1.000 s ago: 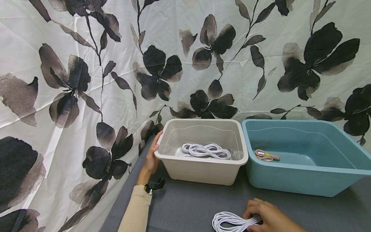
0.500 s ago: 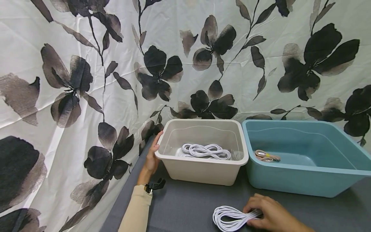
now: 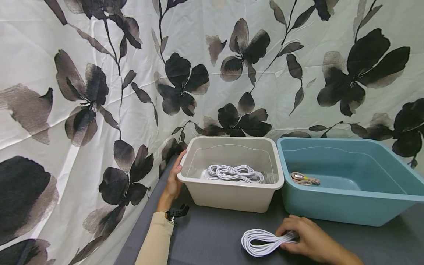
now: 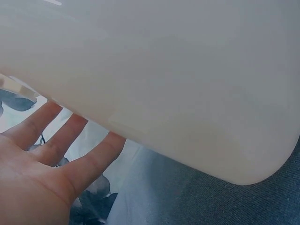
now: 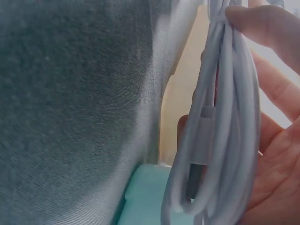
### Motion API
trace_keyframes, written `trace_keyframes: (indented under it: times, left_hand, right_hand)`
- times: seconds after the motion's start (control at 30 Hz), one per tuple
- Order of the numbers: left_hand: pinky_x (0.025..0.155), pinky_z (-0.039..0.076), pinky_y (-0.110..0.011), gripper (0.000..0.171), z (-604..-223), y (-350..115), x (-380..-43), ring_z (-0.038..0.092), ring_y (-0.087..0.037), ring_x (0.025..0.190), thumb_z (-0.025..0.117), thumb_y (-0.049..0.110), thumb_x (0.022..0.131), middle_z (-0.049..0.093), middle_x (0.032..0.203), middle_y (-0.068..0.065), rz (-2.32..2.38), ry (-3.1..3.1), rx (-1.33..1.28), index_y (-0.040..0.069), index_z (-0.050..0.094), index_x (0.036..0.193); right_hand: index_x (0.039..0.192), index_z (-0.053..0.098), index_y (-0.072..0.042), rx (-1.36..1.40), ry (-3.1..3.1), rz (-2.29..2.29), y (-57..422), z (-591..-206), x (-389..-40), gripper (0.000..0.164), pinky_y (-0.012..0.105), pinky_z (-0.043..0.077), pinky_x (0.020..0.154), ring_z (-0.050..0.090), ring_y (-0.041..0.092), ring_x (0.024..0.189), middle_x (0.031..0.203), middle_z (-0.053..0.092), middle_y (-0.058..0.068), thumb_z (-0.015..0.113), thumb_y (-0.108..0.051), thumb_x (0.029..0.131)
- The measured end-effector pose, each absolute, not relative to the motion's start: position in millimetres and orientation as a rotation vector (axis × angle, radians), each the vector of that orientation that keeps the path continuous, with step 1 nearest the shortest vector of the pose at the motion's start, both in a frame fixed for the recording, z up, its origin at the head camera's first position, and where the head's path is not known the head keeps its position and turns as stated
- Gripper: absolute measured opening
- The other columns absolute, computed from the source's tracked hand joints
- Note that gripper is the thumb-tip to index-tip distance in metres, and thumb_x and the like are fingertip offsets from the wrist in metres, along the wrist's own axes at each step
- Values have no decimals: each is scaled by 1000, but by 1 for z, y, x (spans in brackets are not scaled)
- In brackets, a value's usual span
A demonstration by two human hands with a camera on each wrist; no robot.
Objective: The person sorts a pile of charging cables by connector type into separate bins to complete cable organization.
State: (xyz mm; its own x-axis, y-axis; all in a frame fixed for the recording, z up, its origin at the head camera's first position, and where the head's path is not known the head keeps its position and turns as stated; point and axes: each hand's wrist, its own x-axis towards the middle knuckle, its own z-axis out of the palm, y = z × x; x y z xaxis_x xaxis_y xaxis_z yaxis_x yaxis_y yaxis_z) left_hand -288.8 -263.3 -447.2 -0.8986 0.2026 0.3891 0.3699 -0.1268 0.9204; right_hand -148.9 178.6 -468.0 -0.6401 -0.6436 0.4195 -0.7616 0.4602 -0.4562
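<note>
My right hand [image 3: 306, 235] grips a bundle of white cable [image 3: 260, 243], coiled in long loops, in front of the two bins. In the right wrist view, thumb and fingers close around the cable bundle [image 5: 239, 117], and a connector [image 5: 201, 140] shows among its strands. My left hand [image 3: 173, 182] rests against the left side of a beige plastic bin [image 3: 228, 197] with fingers extended. The left wrist view shows those fingers [image 4: 96, 159] reaching to the bin's edge, their tips hidden behind it. Inside the beige bin lie more white cables [image 3: 235, 173].
A larger teal bin [image 3: 347, 206] stands right beside the beige one and contains a small tan cable bundle [image 3: 304, 179] with a yellow tie. Both sit on a grey cloth-covered table [image 3: 205, 235]. Behind and to the left hangs a floral curtain [image 3: 198, 129].
My right hand has moved the cable bundle slightly away from the front, toward the bins. The left hand stays at the beige bin's side.
</note>
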Motion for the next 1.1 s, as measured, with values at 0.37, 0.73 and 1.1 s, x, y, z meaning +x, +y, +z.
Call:
trace_keyframes:
  times: [0.37,0.73,1.1]
  left_hand:
    - [111,23,-67,73,-445,-263,-289,26,-41,145,29,33,95,19,169,-10,-2165,-2013,-656,16,17,165]
    - [111,21,-67,74,-444,-263,-287,26,-39,144,30,33,95,18,170,-11,-2191,-1987,-683,16,16,165]
    - [112,22,-66,71,-445,-264,-287,27,-35,144,30,33,95,19,170,-9,-2183,-2001,-658,22,21,164]
  right_hand:
    - [98,70,-36,1232,-2451,926,173,-456,-152,35,17,43,68,55,-5,83,93,65,-24,88,-18,75]
    - [98,70,-39,1194,-2506,929,160,-418,-150,33,19,45,69,54,-2,85,95,64,-24,87,-20,78]
    - [102,70,-38,1246,-2428,976,148,-381,-149,33,18,47,70,56,-2,86,99,65,-23,87,-19,80]
